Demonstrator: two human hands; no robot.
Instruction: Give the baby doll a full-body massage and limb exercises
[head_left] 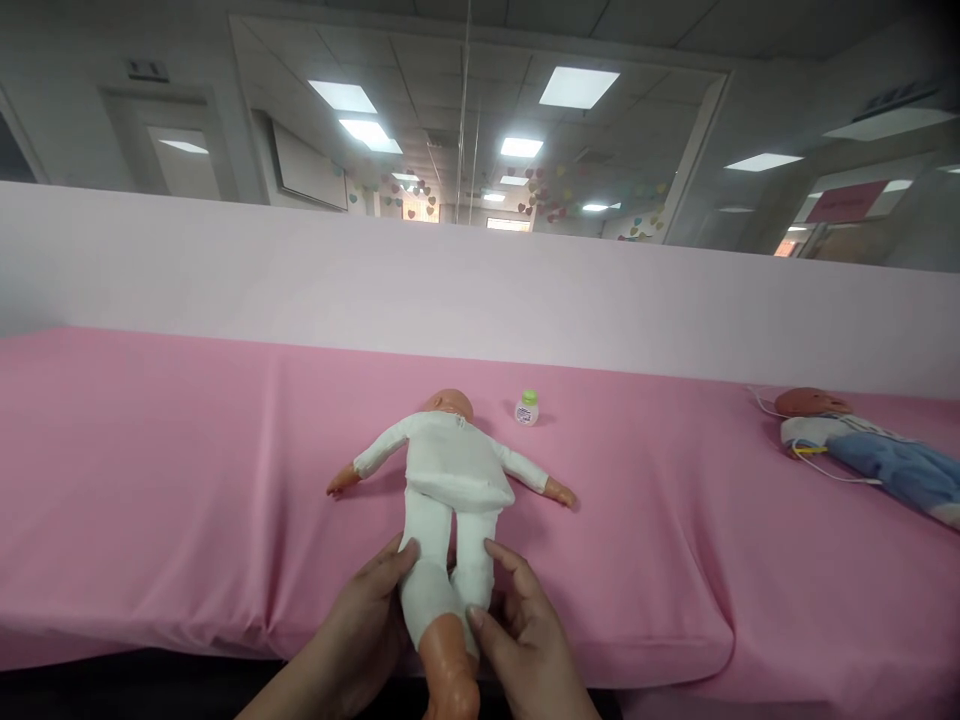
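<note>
A baby doll (457,455) in a white top and white trousers lies on the pink sheet (187,480), its head away from me and its arms spread to both sides. My left hand (367,615) is closed around the doll's left-side trouser leg, thumb on top. On the other leg, my right hand (525,630) grips the white cloth between thumb and fingers. One bare foot (450,670) sticks out toward me between my hands; the other foot is hidden. Beyond the doll's shoulder stands a small clear bottle (527,410) with a green cap.
At the far right lies another doll (885,455) in blue and white clothes, with thin white tubing around it. A low white wall (450,285) runs along the back, with a large window (480,130) above. The sheet's front edge hangs down near me.
</note>
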